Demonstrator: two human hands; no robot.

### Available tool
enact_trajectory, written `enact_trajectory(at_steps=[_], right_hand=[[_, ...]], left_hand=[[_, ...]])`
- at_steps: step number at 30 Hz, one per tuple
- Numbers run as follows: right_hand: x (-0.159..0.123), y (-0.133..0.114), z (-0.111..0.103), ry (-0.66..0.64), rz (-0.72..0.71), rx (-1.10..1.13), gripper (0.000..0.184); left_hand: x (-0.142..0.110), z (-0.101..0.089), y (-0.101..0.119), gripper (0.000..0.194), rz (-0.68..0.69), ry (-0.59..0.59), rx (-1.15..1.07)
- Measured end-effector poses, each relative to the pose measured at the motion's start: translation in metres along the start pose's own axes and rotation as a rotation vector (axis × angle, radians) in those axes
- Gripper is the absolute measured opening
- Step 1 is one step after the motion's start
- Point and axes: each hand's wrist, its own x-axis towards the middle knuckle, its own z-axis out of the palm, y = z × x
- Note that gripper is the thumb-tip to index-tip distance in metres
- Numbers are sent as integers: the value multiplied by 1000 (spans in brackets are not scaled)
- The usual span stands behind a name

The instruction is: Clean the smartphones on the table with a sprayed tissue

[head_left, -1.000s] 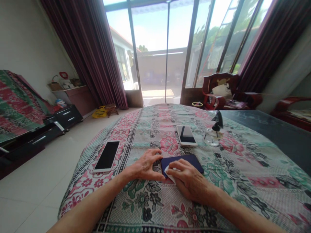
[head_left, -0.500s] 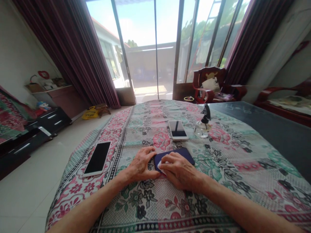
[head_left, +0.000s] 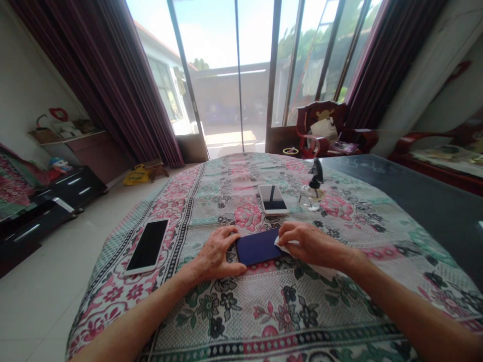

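A dark blue phone [head_left: 258, 247] lies flat on the flowered tablecloth [head_left: 211, 213] in front of me. My left hand [head_left: 218, 254] grips its left end, with the thumb at the near corner and the fingers at the far one. My right hand [head_left: 311, 244] is closed on a white tissue [head_left: 290, 246] and presses it against the phone's right end. Part of the tissue hangs below the palm. Beyond the blue phone lies a white phone [head_left: 272, 200], screen up. Another white phone [head_left: 148, 246] with a black screen lies to the left of my left hand.
A clear spray bottle [head_left: 312, 193] with a black head stands beyond my right hand. Past the table's right edge is a dark flat surface [head_left: 362, 173]. A carved wooden chair [head_left: 320, 130] stands near the glass doors, and a yellow bag [head_left: 136, 174] lies on the floor at left.
My right hand has slid with the tissue from the blue phone's left part to its right end, uncovering its surface. My left hand has stayed at the left end.
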Motion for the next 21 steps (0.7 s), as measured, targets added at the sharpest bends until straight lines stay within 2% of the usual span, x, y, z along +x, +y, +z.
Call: enact_trajectory(at_steps=[4,10,13,16,21], right_hand=[[-4,5,0,17,-3,-18,19],[13,-23,24,59,-134,-36,21],[19,-27,31,55,-151,-56,23],[18,-14,27,76,-113,-51,24],[5,21,8,112,-5,-44,21]], left_hand=[[0,0,0,65,14,12,4],[1,-1,2,63,12,17,9],[1,-1,2,62,11,16,8],[1,0,1,64,15,7,4],[1,-1,2,64,17,7,5]])
